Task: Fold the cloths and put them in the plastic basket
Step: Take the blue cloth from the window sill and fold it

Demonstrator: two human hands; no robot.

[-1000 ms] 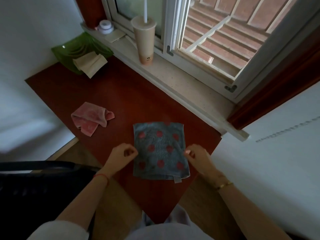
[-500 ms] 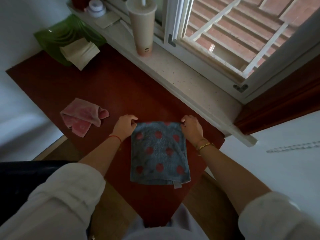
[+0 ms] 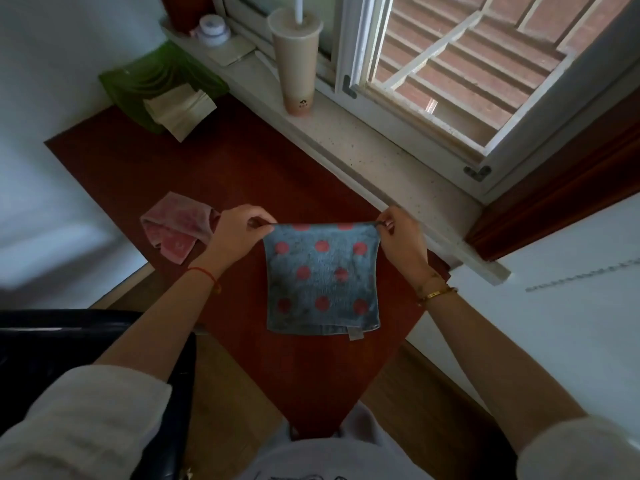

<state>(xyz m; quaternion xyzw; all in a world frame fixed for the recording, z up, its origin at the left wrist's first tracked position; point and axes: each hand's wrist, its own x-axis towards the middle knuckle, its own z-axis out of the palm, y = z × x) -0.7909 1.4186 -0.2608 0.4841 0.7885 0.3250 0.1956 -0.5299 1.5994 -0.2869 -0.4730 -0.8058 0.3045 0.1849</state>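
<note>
A blue cloth with red dots (image 3: 322, 282) lies flat on the red-brown table (image 3: 194, 174), its tag at the near edge. My left hand (image 3: 239, 233) pinches its far left corner and my right hand (image 3: 401, 237) pinches its far right corner, both corners lifted slightly. A crumpled pink cloth (image 3: 176, 226) lies to the left, just behind my left hand. At the table's far left corner stands the green plastic basket (image 3: 138, 81) with a folded beige cloth (image 3: 178, 109) in it, hanging over its rim.
A tall paper cup with a straw (image 3: 296, 64) stands on the stone windowsill (image 3: 374, 147), next to a small white jar (image 3: 213, 29). The window is open on the right. A dark chair (image 3: 69, 341) sits at my near left.
My hands moved from the cloth's near side edges to its far corners and pinched them. The far edge now lifts off the table.
</note>
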